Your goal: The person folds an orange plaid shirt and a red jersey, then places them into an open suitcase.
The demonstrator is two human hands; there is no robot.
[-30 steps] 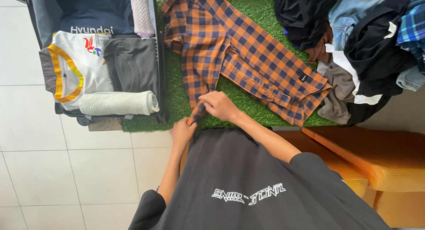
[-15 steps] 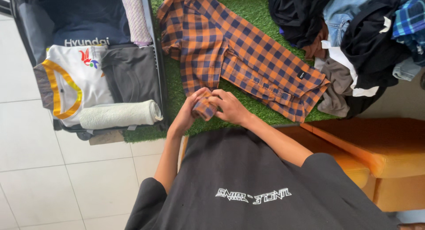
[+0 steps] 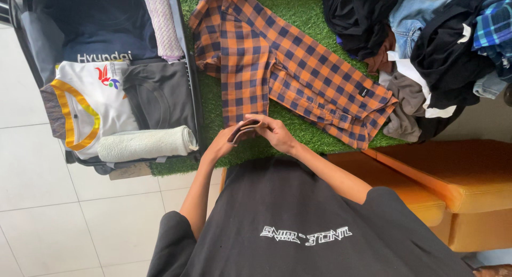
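An orange and navy checked shirt [image 3: 277,58] lies spread on the green artificial grass mat [image 3: 304,7]. One sleeve runs down towards me, and its cuff end [image 3: 246,131] is folded back on itself. My left hand [image 3: 223,143] pinches that cuff from the left. My right hand [image 3: 273,132] grips it from the right, fingers curled over the fold. Both hands meet at the mat's near edge, just above my black T-shirt.
An open dark suitcase [image 3: 189,69] at left holds folded shirts, a rolled white towel [image 3: 146,143] and a pink roll [image 3: 162,21]. A heap of mixed clothes [image 3: 437,53] fills the upper right. An orange cushioned seat [image 3: 453,175] is at lower right, pale floor tiles at lower left.
The view shifted slightly. My hands drew the sleeve end up from the mat's edge and folded the cuff back; the hands now sit a little higher, with the cuff flatter between them.
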